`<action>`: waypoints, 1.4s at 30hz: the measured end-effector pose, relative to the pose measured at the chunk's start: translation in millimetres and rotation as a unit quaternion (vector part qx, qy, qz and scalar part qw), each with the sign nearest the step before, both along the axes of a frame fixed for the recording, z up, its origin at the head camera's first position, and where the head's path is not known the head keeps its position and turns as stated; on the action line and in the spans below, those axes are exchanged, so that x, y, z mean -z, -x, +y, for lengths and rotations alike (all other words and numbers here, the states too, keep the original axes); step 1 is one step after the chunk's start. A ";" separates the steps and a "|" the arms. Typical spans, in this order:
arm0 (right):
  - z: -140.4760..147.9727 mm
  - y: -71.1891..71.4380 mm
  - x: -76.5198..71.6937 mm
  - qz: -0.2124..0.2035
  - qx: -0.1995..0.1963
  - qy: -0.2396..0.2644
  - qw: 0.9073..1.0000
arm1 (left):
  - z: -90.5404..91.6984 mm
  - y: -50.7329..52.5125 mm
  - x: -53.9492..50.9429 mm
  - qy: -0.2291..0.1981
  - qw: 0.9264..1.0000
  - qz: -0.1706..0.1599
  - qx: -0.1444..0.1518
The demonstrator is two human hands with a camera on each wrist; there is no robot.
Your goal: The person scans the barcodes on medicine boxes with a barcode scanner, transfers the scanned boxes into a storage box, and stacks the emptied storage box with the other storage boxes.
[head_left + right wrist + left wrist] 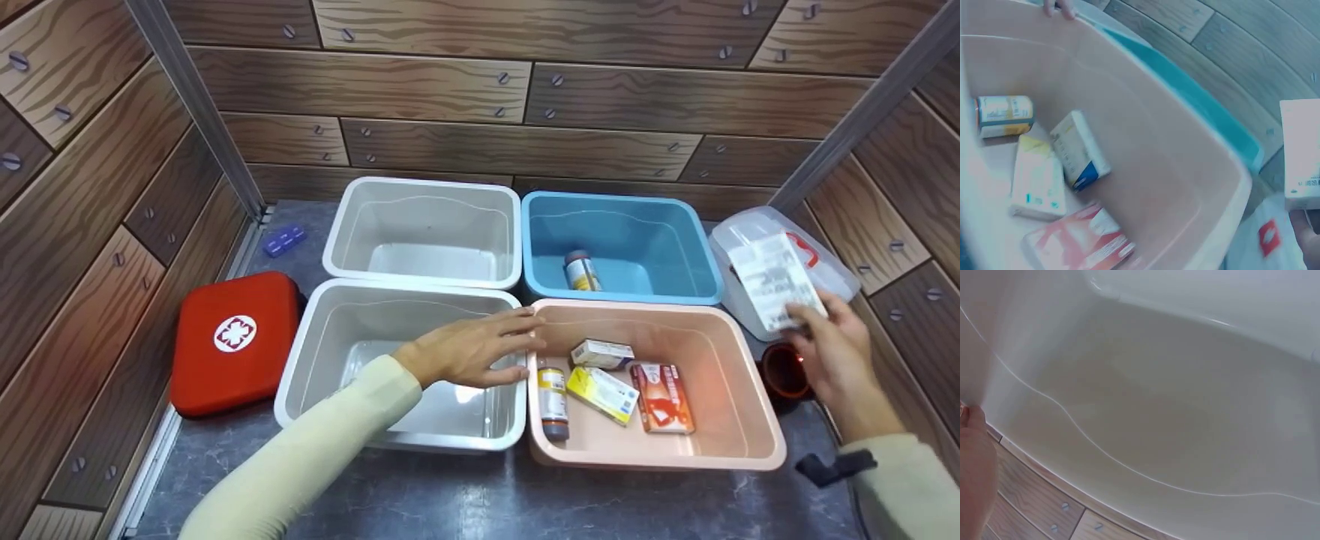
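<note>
Wood-patterned panels [427, 86] with printed screw heads walled the workspace on three sides, meeting at grey metal posts [196, 105]; a dark, marbled surface [465, 495] lay beneath. From my remote position I saw the left hand [474, 351] extended, fingers loosely spread and grasping nothing, touching the adjoining rims of the near grey bin [480, 442] and the pink bin [720, 367]. Out to the right, the right hand [836, 352] pinched a white box [776, 281] between thumb and fingers, in front of a translucent container [836, 279]. Between the hands, the pink bin held a bottle [553, 401] and three cartons [604, 394]. Beyond them, I noted a blue bin [652, 232] and the far grey bin [420, 210]. Left of the left hand, a red case [232, 375] lay on the surface.
</note>
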State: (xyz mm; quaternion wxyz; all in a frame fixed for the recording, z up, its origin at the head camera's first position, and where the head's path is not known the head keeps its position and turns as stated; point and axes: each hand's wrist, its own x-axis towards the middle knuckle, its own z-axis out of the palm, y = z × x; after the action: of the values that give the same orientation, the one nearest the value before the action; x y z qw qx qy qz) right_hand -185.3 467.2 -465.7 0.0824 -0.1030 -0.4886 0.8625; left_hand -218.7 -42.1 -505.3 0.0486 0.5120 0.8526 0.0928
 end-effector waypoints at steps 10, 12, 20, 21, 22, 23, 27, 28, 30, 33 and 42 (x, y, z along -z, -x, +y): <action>-74.4 57.7 -31.9 0.050 -0.054 -0.091 0.993 | -0.3 -1.2 0.0 0.014 1.000 -0.016 -0.008; -91.1 68.8 -34.7 0.049 -0.058 -0.116 0.990 | -0.1 -1.4 0.1 0.013 1.000 -0.016 -0.006; -160.8 108.4 -41.3 0.041 -0.091 -0.230 0.968 | -2.5 -0.2 2.4 -0.002 1.000 -0.007 0.002; -169.9 111.8 -41.9 0.041 -0.097 -0.243 0.964 | -2.7 -0.1 2.6 -0.003 1.000 -0.006 0.002; -178.7 114.8 -42.2 0.040 -0.105 -0.255 0.960 | -2.9 0.0 2.7 -0.004 1.000 -0.005 0.002; -187.4 117.3 -42.3 0.039 -0.113 -0.271 0.955 | -2.9 0.0 2.7 -0.005 1.000 -0.004 0.002; -220.3 125.5 -40.2 0.034 -0.149 -0.319 0.935 | -2.5 -0.4 2.3 -0.004 1.000 -0.001 0.003; -228.1 127.0 -39.3 0.032 -0.159 -0.326 0.931 | -2.3 -0.5 2.3 -0.004 1.000 0.000 0.004; -243.3 129.9 -37.1 0.030 -0.178 -0.345 0.921 | -2.0 -0.5 2.1 -0.004 1.000 0.002 0.005; -264.7 134.3 -32.4 0.032 -0.208 -0.361 0.908 | -1.6 0.5 2.0 -0.009 1.000 0.005 0.010; -312.7 139.0 -13.7 0.033 -0.257 -0.447 0.856 | -1.6 4.2 1.5 -0.016 1.000 0.005 0.022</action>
State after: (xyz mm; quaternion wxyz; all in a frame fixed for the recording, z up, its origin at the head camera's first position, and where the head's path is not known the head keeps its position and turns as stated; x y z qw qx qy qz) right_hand -324.4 154.4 -452.0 -0.0892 0.1027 -0.8278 0.5444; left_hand -222.9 -43.8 -506.8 0.0380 0.5320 0.8397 0.1025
